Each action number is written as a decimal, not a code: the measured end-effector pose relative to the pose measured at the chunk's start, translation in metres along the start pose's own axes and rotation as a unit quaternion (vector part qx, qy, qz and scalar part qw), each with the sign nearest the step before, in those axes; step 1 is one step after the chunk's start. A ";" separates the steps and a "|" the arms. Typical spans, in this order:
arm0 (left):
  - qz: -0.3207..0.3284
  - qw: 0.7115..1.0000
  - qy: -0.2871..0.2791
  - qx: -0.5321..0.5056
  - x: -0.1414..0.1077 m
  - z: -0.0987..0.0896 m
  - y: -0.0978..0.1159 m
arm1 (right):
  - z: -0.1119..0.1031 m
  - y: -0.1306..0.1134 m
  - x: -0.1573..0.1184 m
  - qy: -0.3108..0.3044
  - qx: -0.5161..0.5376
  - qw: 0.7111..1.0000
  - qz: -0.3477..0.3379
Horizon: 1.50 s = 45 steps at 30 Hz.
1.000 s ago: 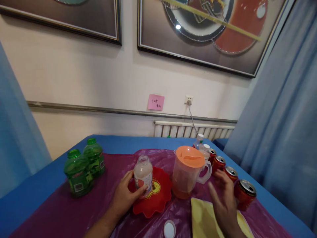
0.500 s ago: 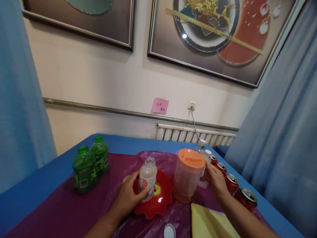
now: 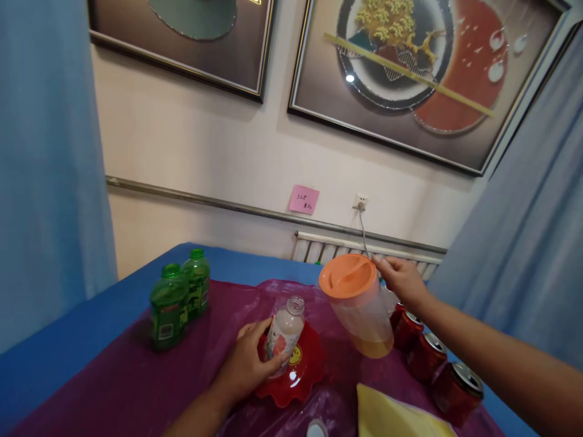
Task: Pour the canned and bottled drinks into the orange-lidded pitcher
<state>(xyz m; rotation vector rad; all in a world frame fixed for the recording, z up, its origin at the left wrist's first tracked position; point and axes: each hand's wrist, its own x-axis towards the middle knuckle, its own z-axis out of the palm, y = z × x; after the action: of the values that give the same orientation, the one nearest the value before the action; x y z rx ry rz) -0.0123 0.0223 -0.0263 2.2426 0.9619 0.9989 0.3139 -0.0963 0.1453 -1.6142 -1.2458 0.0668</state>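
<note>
My left hand (image 3: 248,358) is closed round a clear bottle (image 3: 286,332) with a printed label, its mouth uncapped. The bottle leans slightly to the right above a red scalloped plate (image 3: 310,370). My right hand (image 3: 401,279) grips a translucent pitcher (image 3: 359,315) at its handle side; the handle itself is mostly hidden. The pitcher has an orange lid and some amber liquid at its bottom. It is tilted toward the bottle, its lid up and to the left of its base, with a gap between the two.
Two green bottles (image 3: 168,309) stand at the left. Several red cans (image 3: 428,355) line the right side. A folded yellow cloth (image 3: 396,416) and a white cap (image 3: 316,428) lie in front on the purple sheet (image 3: 136,376). Behind are a radiator (image 3: 314,247) and a wall.
My right hand has raised the pitcher off the table and tipped it left toward the bottle. The bottle in my left hand has gone from upright to slightly leaning.
</note>
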 end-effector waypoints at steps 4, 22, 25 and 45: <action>-0.007 1.000 -0.005 0.000 -0.001 -0.001 0.000 | 0.004 -0.022 0.016 -0.036 -0.069 0.994 -0.074; 0.000 1.000 -0.019 -0.010 -0.005 -0.002 0.008 | 0.027 -0.050 0.036 -0.120 -0.135 0.970 -0.163; 0.010 1.000 -0.027 -0.008 -0.004 -0.004 0.011 | 0.027 -0.052 0.038 -0.123 -0.141 0.967 -0.170; 0.003 0.999 -0.036 -0.020 -0.005 -0.008 0.018 | 0.027 -0.049 0.037 -0.127 -0.168 0.958 -0.193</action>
<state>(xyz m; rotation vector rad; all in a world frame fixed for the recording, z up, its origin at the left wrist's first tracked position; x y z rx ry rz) -0.0136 0.0081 -0.0113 2.2340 0.8969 0.9245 0.2821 -0.0549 0.1876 -1.6507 -1.8331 -0.1992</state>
